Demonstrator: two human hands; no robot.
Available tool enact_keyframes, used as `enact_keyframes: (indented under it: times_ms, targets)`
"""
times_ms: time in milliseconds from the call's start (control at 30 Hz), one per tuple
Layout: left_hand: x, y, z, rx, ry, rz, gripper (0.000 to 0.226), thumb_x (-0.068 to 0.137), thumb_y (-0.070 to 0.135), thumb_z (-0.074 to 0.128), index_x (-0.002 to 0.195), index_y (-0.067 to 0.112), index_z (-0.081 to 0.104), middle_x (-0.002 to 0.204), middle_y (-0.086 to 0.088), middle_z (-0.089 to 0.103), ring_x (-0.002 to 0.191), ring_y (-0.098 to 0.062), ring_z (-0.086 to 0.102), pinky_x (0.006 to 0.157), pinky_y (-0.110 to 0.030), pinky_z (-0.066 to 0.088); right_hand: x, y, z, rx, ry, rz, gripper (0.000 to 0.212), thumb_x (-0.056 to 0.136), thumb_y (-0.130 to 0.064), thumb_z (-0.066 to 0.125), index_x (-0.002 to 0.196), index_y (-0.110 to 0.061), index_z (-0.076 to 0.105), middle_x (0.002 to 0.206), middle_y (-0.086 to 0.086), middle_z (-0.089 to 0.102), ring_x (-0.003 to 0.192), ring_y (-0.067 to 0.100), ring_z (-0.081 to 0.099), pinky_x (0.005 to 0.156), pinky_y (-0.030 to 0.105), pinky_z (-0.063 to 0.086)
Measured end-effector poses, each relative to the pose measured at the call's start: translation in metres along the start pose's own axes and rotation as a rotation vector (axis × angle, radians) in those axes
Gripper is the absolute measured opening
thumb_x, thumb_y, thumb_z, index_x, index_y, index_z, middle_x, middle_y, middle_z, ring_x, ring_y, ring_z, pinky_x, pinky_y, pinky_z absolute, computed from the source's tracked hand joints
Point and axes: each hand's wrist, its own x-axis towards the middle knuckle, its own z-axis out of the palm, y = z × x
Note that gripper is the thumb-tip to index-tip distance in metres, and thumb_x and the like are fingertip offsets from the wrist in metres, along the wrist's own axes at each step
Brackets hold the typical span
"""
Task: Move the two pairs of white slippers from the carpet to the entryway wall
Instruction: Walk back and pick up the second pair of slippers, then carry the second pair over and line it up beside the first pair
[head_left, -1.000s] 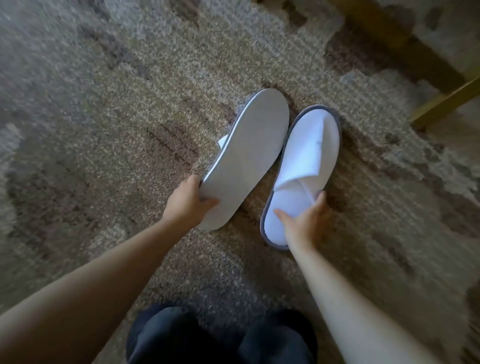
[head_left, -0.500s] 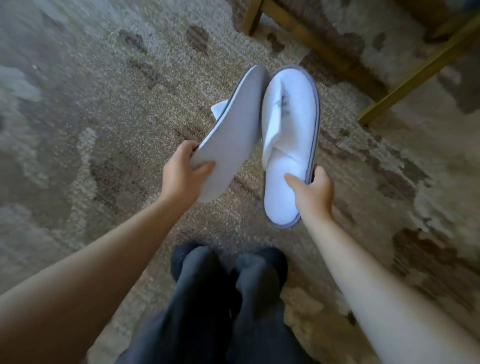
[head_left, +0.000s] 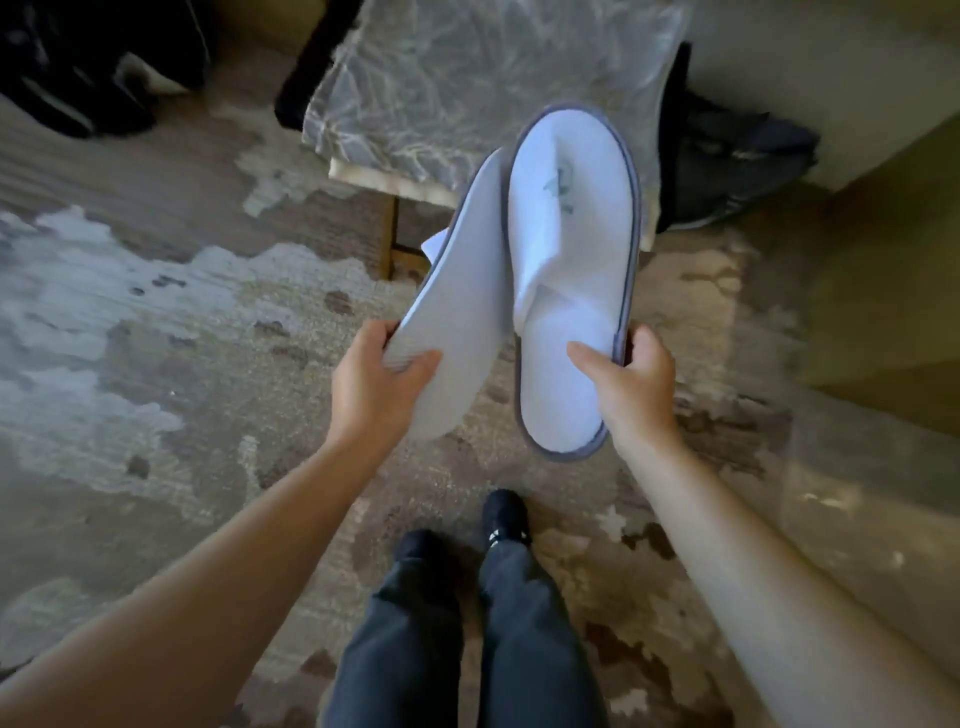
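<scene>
Slippers up off the carpet, left hand pinching one sole-up, right hand gripping its mate at 12 o'clock, probably for carrying.

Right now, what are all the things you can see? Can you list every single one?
Slipper showing its sole: one, white with grey edge, held up in the left hand.
Slipper showing its top: one, white with grey trim and a small dark mark, held up in the right hand.
Carpet: one, brown and pale grey patches, covering the floor.
Patterned cloth: one, grey with white lines, draped over wooden furniture ahead.
Dark bag or clothing: one heap, black, right of the cloth; too blurred to name.
Dark things: black, top left corner, unclear.
Left hand: gripping the sole-side slipper's heel.
Right hand: gripping the other slipper's heel.
Legs: two, dark trousers, dark shoes.
</scene>
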Motion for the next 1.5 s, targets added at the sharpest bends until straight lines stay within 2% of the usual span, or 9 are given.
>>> enact_keyframes:
  times_ms: [100, 267, 467, 633, 800, 1067, 1233, 1400, 1500]
  targets:
    - [-0.028, 0.05, 0.008, -0.019, -0.086, 0.114, 0.017, 0.077, 0.027, 0.063, 0.087, 0.026, 0.049, 0.074, 0.017, 0.052, 0.067, -0.002, 0.052, 0.047, -0.023, 0.039, -0.033, -0.025, -0.051, 0.084, 0.13, -0.005, 0.024, 0.07, -0.009, 0.068, 0.066, -0.014, 0.045, 0.072, 0.005, 0.053, 0.059, 0.013, 0.049, 0.055, 0.026, 0.041]
    - [-0.095, 0.118, 0.06, -0.045, -0.257, 0.283, 0.019, 0.075, 0.027, 0.065, 0.083, 0.027, 0.047, 0.071, 0.016, 0.052, 0.062, -0.001, 0.051, 0.045, -0.02, 0.034, -0.096, -0.029, -0.155, 0.186, 0.414, -0.023, 0.031, 0.071, -0.006, 0.068, 0.061, -0.021, 0.043, 0.062, -0.003, 0.049, 0.055, 0.009, 0.048, 0.041, 0.009, 0.036]
    - [-0.199, 0.18, 0.166, 0.006, -0.562, 0.489, 0.021, 0.076, 0.03, 0.064, 0.085, 0.027, 0.046, 0.071, 0.018, 0.049, 0.063, -0.002, 0.049, 0.045, -0.019, 0.034, -0.18, 0.01, -0.291, 0.406, 0.777, 0.098, 0.029, 0.074, -0.013, 0.067, 0.08, -0.031, 0.045, 0.086, -0.008, 0.057, 0.078, 0.011, 0.059, 0.063, 0.03, 0.051]
    - [-0.305, 0.226, 0.268, 0.029, -0.832, 0.703, 0.018, 0.076, 0.027, 0.064, 0.081, 0.029, 0.047, 0.069, 0.021, 0.047, 0.061, 0.004, 0.048, 0.046, -0.014, 0.033, -0.241, 0.061, -0.404, 0.47, 1.051, 0.127, 0.027, 0.078, -0.019, 0.065, 0.092, -0.026, 0.043, 0.088, -0.012, 0.054, 0.081, 0.007, 0.056, 0.061, 0.026, 0.049]
    - [-0.409, 0.253, 0.362, 0.055, -1.043, 0.711, 0.02, 0.078, 0.029, 0.062, 0.086, 0.028, 0.044, 0.075, 0.021, 0.046, 0.069, -0.001, 0.048, 0.05, -0.019, 0.034, -0.28, 0.113, -0.499, 0.514, 1.239, 0.141, 0.027, 0.078, -0.017, 0.064, 0.08, -0.032, 0.041, 0.086, -0.012, 0.052, 0.079, 0.007, 0.054, 0.059, 0.026, 0.046]
    - [-0.524, 0.29, 0.47, 0.015, -1.261, 0.709, 0.017, 0.078, 0.018, 0.064, 0.086, 0.022, 0.049, 0.079, 0.015, 0.051, 0.072, -0.003, 0.05, 0.053, -0.021, 0.038, -0.31, 0.179, -0.621, 0.624, 1.46, 0.195, 0.026, 0.078, -0.01, 0.064, 0.094, -0.017, 0.044, 0.085, -0.009, 0.054, 0.076, 0.007, 0.055, 0.057, 0.023, 0.046]
    - [-0.555, 0.313, 0.566, 0.062, -1.328, 0.687, 0.019, 0.079, 0.022, 0.062, 0.093, 0.021, 0.049, 0.084, 0.013, 0.051, 0.079, -0.008, 0.051, 0.057, -0.023, 0.042, -0.284, 0.224, -0.699, 0.681, 1.545, 0.219, 0.028, 0.077, -0.009, 0.065, 0.083, -0.027, 0.045, 0.085, -0.009, 0.055, 0.078, 0.008, 0.056, 0.06, 0.024, 0.046]
    - [-0.586, 0.366, 0.694, 0.04, -1.363, 0.664, 0.018, 0.079, 0.019, 0.061, 0.093, 0.02, 0.05, 0.083, 0.012, 0.053, 0.078, -0.008, 0.053, 0.055, -0.023, 0.041, -0.232, 0.264, -0.818, 0.67, 1.647, 0.219, 0.029, 0.075, -0.006, 0.065, 0.093, -0.018, 0.046, 0.086, -0.006, 0.057, 0.077, 0.008, 0.056, 0.061, 0.024, 0.046]
    - [-0.613, 0.414, 0.768, 0.044, -1.367, 0.735, 0.016, 0.079, 0.015, 0.061, 0.091, 0.017, 0.05, 0.08, 0.013, 0.051, 0.073, -0.004, 0.05, 0.054, -0.02, 0.037, -0.2, 0.274, -0.896, 0.663, 1.68, 0.238, 0.03, 0.076, -0.006, 0.065, 0.097, -0.013, 0.045, 0.086, -0.004, 0.056, 0.076, 0.008, 0.056, 0.061, 0.023, 0.046]
